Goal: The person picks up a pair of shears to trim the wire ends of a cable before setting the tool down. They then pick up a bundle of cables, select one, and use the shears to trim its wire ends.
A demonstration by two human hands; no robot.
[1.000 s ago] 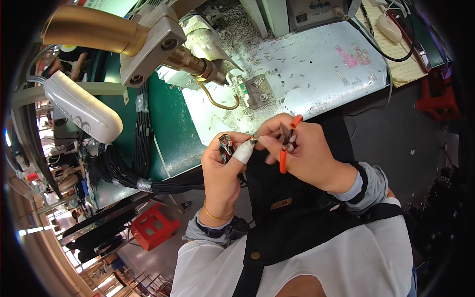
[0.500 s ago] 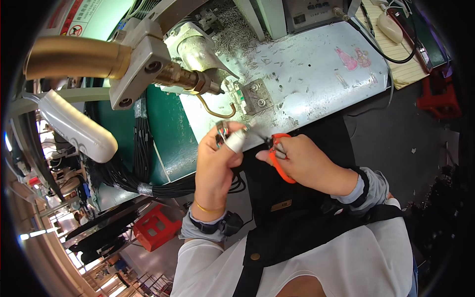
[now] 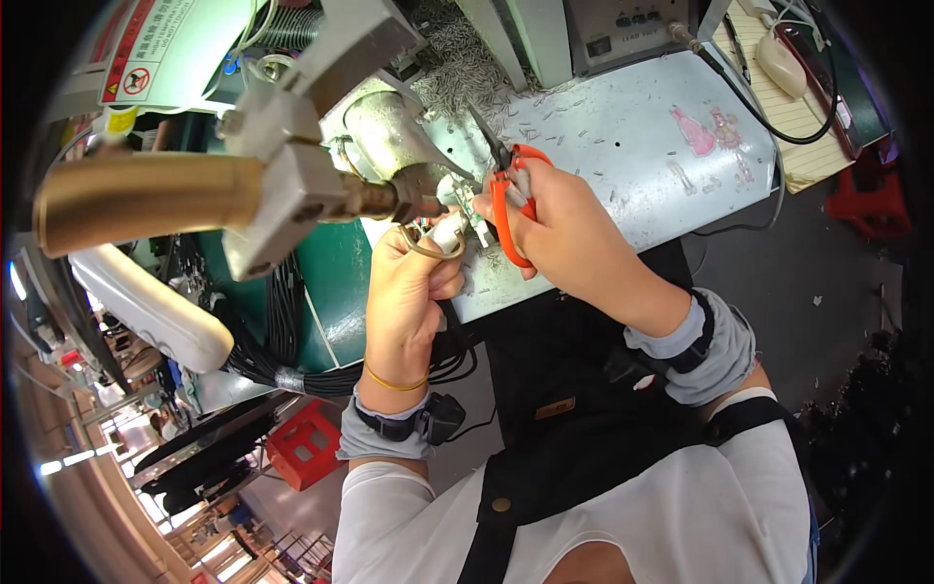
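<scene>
My right hand point(image 3: 569, 234) grips orange-handled pliers point(image 3: 502, 214), their dark pointed jaws tilted up toward the back of the bench. Close beside it, my left hand point(image 3: 404, 282) is closed at the small metal fixture point(image 3: 477, 219), with a white covering on one digit. Between its fingers is what looks like a cable end with small coloured wires, mostly hidden now. Just above these fingers is the tip of the brass-coloured machine nozzle point(image 3: 375, 200), and a curved brass tube point(image 3: 438, 255) passes in front of them.
Many small metal bits point(image 3: 457, 58) are heaped at the back of the white work plate point(image 3: 623, 195). Bundled black cables point(image 3: 282, 321) lie at left near a white lamp-like housing point(image 3: 156, 311). A grey control box point(image 3: 628, 39) and a mouse point(image 3: 780, 66) are at back right.
Both hands have moved forward to the fixture under the nozzle. The pliers have swung upright, their jaws away from the left hand. The nozzle assembly appears lower and closer to the left fingers.
</scene>
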